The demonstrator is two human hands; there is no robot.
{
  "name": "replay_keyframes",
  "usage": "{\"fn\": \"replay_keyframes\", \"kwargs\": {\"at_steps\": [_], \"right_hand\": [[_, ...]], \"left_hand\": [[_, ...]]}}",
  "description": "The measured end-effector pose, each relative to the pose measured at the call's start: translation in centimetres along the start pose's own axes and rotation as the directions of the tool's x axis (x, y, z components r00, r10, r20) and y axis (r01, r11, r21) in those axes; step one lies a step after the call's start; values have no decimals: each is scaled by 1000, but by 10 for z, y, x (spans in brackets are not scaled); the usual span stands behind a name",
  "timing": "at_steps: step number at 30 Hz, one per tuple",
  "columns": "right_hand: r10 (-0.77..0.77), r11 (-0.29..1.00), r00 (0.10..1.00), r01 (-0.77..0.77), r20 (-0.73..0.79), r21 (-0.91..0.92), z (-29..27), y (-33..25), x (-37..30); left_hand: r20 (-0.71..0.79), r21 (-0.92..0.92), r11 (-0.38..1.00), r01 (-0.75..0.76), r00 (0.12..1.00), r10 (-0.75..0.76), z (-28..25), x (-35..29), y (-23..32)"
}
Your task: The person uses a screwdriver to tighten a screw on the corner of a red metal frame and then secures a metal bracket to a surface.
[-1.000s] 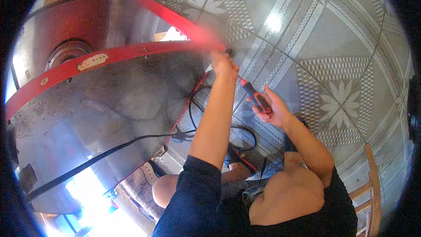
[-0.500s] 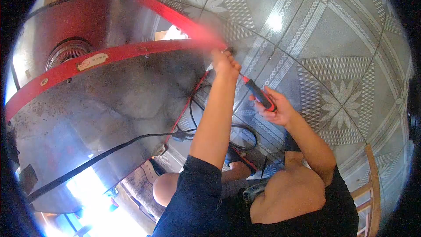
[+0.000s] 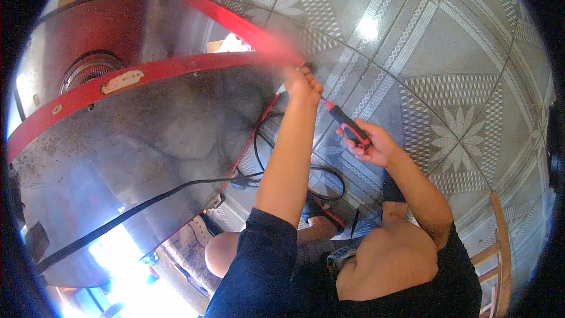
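Note:
In my right hand (image 3: 374, 143) is a black-and-red screwdriver (image 3: 348, 125), held by the handle with fingers and thumb. Its thin shaft points up and left toward my left hand (image 3: 303, 84), where the tip is hidden. That left hand is closed at the corner of a large appliance with a red frame (image 3: 194, 66) and a grey metal panel (image 3: 159, 123). What its fingers pinch there is hidden. A blurred red strip (image 3: 241, 23) runs up and left from the same corner.
A black cable (image 3: 153, 200) crosses the metal panel and coils on the patterned tile floor (image 3: 453, 41) beside my legs. Behind the red frame sits a round ribbed metal part (image 3: 91, 70). A wooden chair (image 3: 500, 247) stands at the lower right.
The screwdriver handle has turned slightly in my right hand, whose fingers have shifted a little. My left hand stays at the corner. The red frame's left part has moved very slightly.

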State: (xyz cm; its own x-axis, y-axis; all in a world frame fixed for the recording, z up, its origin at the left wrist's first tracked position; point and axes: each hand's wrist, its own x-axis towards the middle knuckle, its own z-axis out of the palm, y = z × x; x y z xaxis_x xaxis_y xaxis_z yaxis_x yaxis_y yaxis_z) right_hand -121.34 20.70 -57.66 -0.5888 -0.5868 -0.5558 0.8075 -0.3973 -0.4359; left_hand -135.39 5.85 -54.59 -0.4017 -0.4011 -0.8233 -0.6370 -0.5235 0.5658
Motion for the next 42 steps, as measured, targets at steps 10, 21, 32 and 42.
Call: {"fn": "replay_keyframes", "kwargs": {"at_steps": [10,21,32,42], "right_hand": [[-431,782,874,238,-224,-576,20,8,-8],[-539,509,816,118,-209,-853,2,15,-42],[-463,554,867,120,-185,-824,-19,20,-63],[-487,649,864,262,-126,-714,16,-20,-6]], "left_hand": [[-40,6,997,-77,996,77,4,-3,-8],[244,-199,976,-91,960,139,-32,-19,-55],[139,365,882,-297,955,264,-80,6,-66],[396,811,310,-496,855,334,-92,-3,-66]]}}
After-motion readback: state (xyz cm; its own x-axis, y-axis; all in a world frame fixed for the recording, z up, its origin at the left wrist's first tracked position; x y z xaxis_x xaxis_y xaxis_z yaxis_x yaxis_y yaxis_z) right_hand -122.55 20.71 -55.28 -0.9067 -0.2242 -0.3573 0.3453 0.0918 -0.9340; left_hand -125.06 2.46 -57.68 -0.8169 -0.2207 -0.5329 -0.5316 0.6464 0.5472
